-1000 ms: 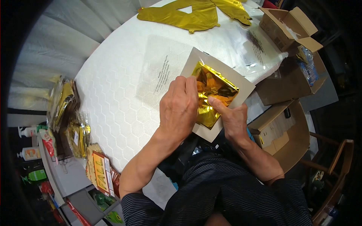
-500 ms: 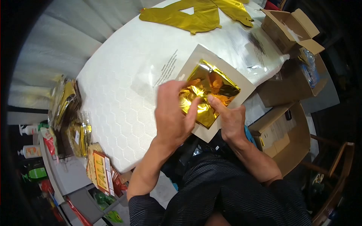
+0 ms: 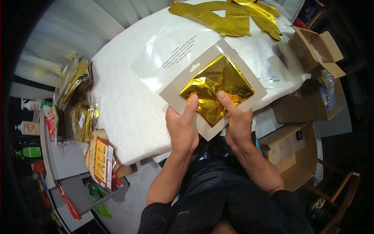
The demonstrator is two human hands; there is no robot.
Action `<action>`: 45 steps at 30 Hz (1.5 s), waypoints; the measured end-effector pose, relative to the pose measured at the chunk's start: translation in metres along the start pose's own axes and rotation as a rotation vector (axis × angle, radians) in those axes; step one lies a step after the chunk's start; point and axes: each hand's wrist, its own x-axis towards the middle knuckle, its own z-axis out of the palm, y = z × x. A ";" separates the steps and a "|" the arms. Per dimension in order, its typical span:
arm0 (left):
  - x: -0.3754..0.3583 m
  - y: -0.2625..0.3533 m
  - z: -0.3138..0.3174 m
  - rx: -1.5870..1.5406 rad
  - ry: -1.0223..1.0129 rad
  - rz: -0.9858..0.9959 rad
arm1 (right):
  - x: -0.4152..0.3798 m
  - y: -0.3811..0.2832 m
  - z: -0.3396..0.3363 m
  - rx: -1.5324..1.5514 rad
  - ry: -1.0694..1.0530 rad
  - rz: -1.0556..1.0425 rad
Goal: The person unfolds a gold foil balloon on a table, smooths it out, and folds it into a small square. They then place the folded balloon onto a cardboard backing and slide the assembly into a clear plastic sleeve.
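Note:
A grey cardboard card (image 3: 176, 87) carries a folded gold foil balloon (image 3: 218, 84) on its face. My left hand (image 3: 181, 126) grips the card's near left edge, thumb pressed on the foil. At the near right edge my right hand (image 3: 237, 123) holds the card the same way, thumb on the foil. The card is lifted and tilted over the near edge of the white table (image 3: 128, 105). A clear plastic bag (image 3: 171, 50) with printed text lies flat just beyond the card.
Unfolded gold foil balloons (image 3: 226, 17) lie at the table's far side. Open cardboard boxes (image 3: 317, 48) stand to the right, another (image 3: 296, 150) lower down. Packaged items (image 3: 76, 97) and a shelf with bottles (image 3: 27, 128) are on the left.
My left hand came off the top of the foil and took the card's near edge. Both hands now hold the card up, and the view shifted toward the table's near edge.

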 end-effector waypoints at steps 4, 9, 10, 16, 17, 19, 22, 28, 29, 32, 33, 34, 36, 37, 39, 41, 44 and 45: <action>0.006 0.004 0.001 0.027 0.048 -0.005 | -0.002 -0.001 -0.004 -0.029 -0.044 0.027; 0.016 0.015 -0.016 0.033 0.086 -0.017 | -0.012 0.005 -0.045 0.094 -0.291 0.012; 0.017 0.019 -0.018 0.017 0.081 -0.034 | -0.016 0.004 -0.048 0.176 -0.299 0.016; 0.010 0.022 -0.014 0.064 0.026 -0.157 | -0.018 0.021 -0.074 -0.052 -0.252 0.037; 0.009 0.021 -0.015 0.066 0.026 -0.158 | -0.016 0.031 -0.077 -0.235 -0.186 -0.133; 0.007 0.021 -0.015 0.102 -0.016 -0.191 | -0.015 0.042 -0.083 -0.429 -0.086 -0.290; 0.002 0.024 -0.013 0.124 -0.039 -0.180 | -0.016 0.042 -0.088 -0.250 -0.141 -0.157; 0.001 0.021 -0.014 0.153 -0.092 -0.179 | -0.006 0.055 -0.101 -0.476 -0.245 -0.174; 0.002 0.020 -0.015 0.154 -0.103 -0.168 | -0.004 0.050 -0.094 -0.391 -0.264 -0.154; 0.003 0.022 -0.015 0.193 -0.083 -0.186 | 0.000 0.043 -0.081 -0.316 -0.281 -0.149; 0.004 0.022 -0.017 0.194 -0.082 -0.189 | 0.001 0.044 -0.082 -0.319 -0.280 -0.153; 0.006 0.021 -0.019 0.190 -0.088 -0.196 | 0.002 0.044 -0.084 -0.324 -0.279 -0.151; 0.009 0.022 -0.021 0.186 -0.086 -0.203 | 0.000 0.045 -0.088 -0.354 -0.272 -0.143; 0.011 0.022 -0.021 0.200 -0.051 -0.223 | -0.001 0.046 -0.091 -0.381 -0.268 -0.132; 0.014 0.022 -0.024 0.211 -0.001 -0.251 | -0.005 0.048 -0.098 -0.452 -0.257 -0.100; 0.012 0.025 -0.030 0.174 -0.073 -0.310 | -0.014 0.052 -0.108 -0.558 -0.242 -0.047; -0.010 0.039 -0.034 0.174 -0.096 -0.386 | -0.030 0.055 -0.123 -0.713 -0.227 0.028; -0.020 0.040 -0.037 0.161 -0.121 -0.402 | -0.036 0.057 -0.128 -0.745 -0.226 0.039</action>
